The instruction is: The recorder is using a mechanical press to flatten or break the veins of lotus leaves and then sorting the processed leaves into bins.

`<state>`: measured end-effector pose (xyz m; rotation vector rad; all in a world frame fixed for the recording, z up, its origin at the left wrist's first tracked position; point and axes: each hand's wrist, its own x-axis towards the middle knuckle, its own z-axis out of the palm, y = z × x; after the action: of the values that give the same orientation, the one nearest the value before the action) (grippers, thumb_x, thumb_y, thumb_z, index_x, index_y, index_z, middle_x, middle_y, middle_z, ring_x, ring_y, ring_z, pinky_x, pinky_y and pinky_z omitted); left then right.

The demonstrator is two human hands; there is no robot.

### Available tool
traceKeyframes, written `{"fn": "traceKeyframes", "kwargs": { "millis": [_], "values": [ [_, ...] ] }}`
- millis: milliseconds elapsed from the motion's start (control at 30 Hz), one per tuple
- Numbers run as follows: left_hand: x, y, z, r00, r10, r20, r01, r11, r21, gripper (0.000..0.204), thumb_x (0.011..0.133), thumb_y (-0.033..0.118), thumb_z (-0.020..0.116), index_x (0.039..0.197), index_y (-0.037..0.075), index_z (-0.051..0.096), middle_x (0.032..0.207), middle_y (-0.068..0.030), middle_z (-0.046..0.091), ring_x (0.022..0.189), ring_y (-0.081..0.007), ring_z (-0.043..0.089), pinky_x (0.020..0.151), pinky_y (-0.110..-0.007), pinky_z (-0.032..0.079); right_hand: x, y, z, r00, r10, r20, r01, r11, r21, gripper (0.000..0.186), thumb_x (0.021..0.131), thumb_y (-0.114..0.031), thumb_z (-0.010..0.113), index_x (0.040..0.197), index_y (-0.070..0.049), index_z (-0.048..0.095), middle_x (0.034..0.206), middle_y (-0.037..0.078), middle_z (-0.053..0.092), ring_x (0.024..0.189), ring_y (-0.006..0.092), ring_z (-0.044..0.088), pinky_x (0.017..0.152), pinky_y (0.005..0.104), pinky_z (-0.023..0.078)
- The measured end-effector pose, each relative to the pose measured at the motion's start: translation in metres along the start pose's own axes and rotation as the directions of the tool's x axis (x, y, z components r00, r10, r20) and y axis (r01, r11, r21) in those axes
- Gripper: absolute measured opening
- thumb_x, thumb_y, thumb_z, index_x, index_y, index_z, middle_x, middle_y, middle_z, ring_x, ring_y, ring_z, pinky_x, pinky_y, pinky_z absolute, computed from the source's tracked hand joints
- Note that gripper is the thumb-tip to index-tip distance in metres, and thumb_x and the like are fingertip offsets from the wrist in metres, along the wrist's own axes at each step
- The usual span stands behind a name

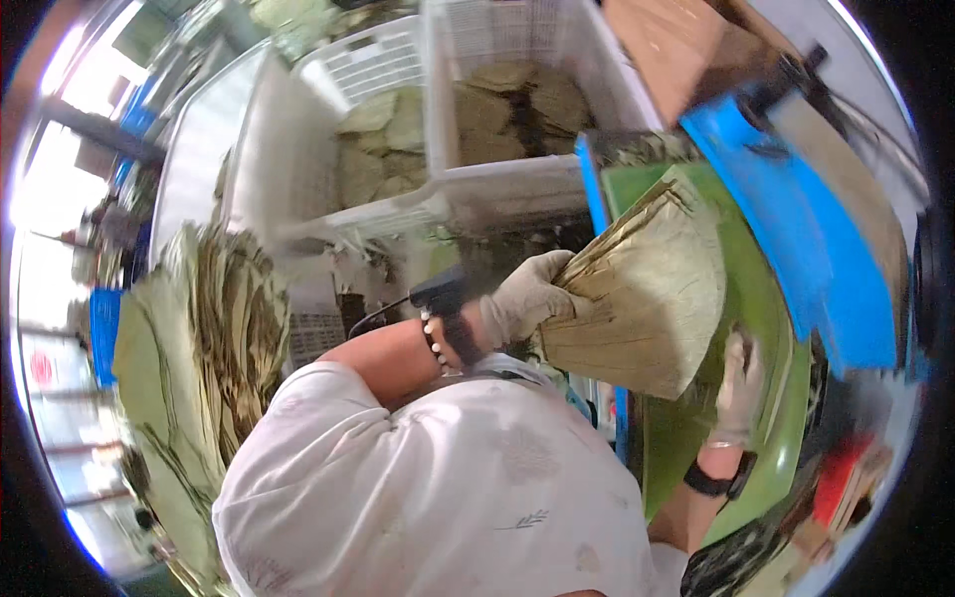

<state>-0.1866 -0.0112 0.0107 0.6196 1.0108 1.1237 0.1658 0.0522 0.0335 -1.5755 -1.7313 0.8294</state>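
My left hand (527, 298), in a pale glove, grips the narrow end of a fan-shaped bundle of folded, dry olive-beige leaves (647, 308), held over a green work surface (761, 408). My right hand (738, 383), also gloved, is just right of the bundle over the green surface, its fingers stretched out and holding nothing that I can see. To my left stands a thick pile of similar greenish dried leaves (199, 368) with crumpled edges.
Two white plastic crates (438, 179) with leaf pieces stand ahead. A cardboard box (667, 50) is at top right. A blue panel (846, 279) borders the green surface. Red objects (841, 478) lie at lower right. Shelving and bright windows line the far left.
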Motion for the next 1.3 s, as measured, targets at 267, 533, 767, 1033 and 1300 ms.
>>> {"fn": "traceKeyframes", "kwargs": {
  "millis": [267,533,767,1033,1300],
  "values": [
    [-0.023,0.064,-0.114,0.887,0.368,-0.28,-0.434,0.87,-0.233,0.046,0.087,0.0,0.069,0.131,-0.001,0.058,0.115,-0.0105,0.07,0.103,-0.0205,0.069,0.092,-0.035,0.056,0.031,-0.039,0.024,0.959,-0.155,0.239,0.214,0.946,-0.242,0.043,0.099,-0.025,0.06,0.129,0.006,0.057,0.124,0.021,0.061,0.115,0.0331,0.058,0.102,0.0417,0.045],
    [0.006,0.08,-0.285,0.655,0.214,-0.725,-0.634,0.677,-0.373,0.021,0.091,0.001,0.069,0.112,0.001,0.066,0.1,-0.0088,0.071,0.084,-0.0227,0.071,0.075,-0.039,0.061,0.087,-0.112,0.125,0.956,-0.183,0.228,0.25,0.917,-0.311,0.039,0.097,-0.021,0.062,0.129,0.002,0.057,0.13,0.018,0.057,0.12,0.0352,0.055,0.104,0.0452,0.043],
    [0.017,0.126,-0.44,0.473,0.027,-0.881,-0.642,0.696,-0.323,0.022,0.094,0.006,0.065,0.114,-0.002,0.067,0.102,-0.0113,0.072,0.087,-0.0247,0.07,0.08,-0.04,0.059,0.143,-0.11,0.225,0.924,-0.379,0.05,0.278,0.578,-0.767,0.04,0.098,-0.027,0.063,0.126,0.001,0.06,0.128,0.024,0.058,0.118,0.0372,0.055,0.102,0.046,0.043],
    [0.02,0.274,-0.587,0.21,0.179,-0.961,-0.92,0.37,-0.132,0.025,0.088,0.002,0.072,0.112,-0.001,0.064,0.099,-0.0115,0.069,0.087,-0.024,0.069,0.071,-0.04,0.06,0.196,-0.12,0.326,0.91,-0.412,0.057,0.264,0.465,-0.845,0.041,0.096,-0.028,0.064,0.125,0.0,0.061,0.128,0.025,0.059,0.117,0.037,0.056,0.101,0.0459,0.043],
    [-0.06,0.315,-0.742,0.07,0.118,-0.99,-0.994,0.097,-0.059,0.037,0.085,0.002,0.079,0.117,0.003,0.061,0.097,-0.0116,0.07,0.082,-0.0278,0.07,0.065,-0.042,0.06,0.238,-0.167,0.423,0.868,-0.398,0.296,0.48,0.519,-0.708,0.043,0.094,-0.031,0.065,0.126,-0.002,0.062,0.13,0.024,0.058,0.118,0.0369,0.055,0.102,0.0467,0.043]
  ]
}}
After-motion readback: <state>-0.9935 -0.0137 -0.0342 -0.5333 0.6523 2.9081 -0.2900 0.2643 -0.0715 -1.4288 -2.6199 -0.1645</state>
